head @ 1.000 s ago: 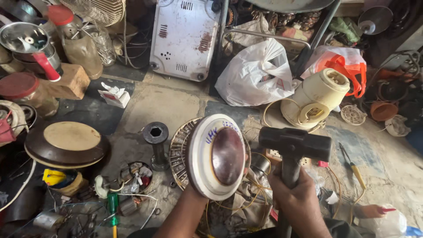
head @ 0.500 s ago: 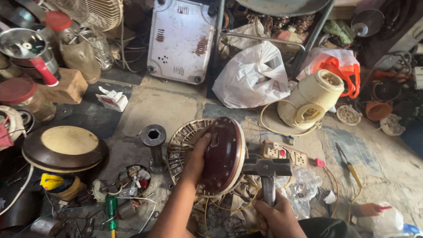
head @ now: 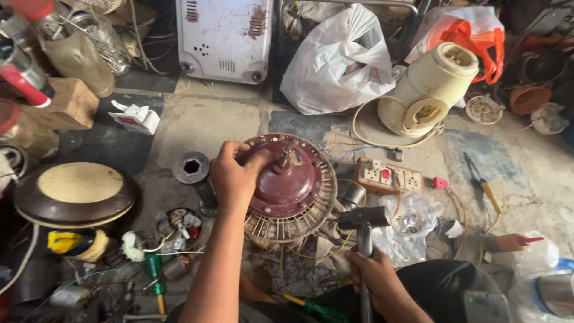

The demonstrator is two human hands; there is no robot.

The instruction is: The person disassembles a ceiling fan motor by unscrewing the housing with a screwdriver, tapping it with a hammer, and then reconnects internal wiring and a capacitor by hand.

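My left hand (head: 234, 173) reaches forward from a long, nearly straight forearm, fingers curled over the left edge of the dark red motor housing (head: 286, 179); the grip is clamped on its rim, thumb toward the centre near the short shaft (head: 283, 157) that sticks up. The housing lies on the floor (head: 197, 122) in front of me, sitting in a ring of pale metal fins, tilted slightly toward me. My right hand (head: 373, 275) is low and close to my body, wrist bent, its grip wrapped tight round the handle of a hammer (head: 363, 222) held upright, the head level and just off the housing's lower right edge. A socket strip (head: 388, 176) lies just beyond it, and a hex socket (head: 192, 168) stands just left of my left hand.
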